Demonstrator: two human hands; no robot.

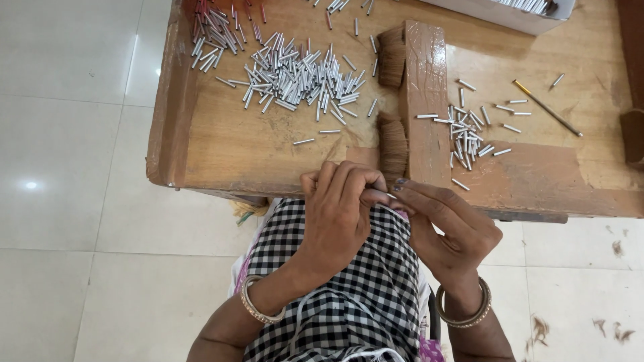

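Currently pinched between left hand (339, 211) and right hand (446, 231): one small silver tube (381, 194), both grips closed on it; loose tube pile (298, 77) at 12 o'clock on bench (221, 144).

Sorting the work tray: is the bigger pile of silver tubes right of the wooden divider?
No, the bigger pile lies left of the divider.

White box (516, 13) — top edge, holding metal tubes.
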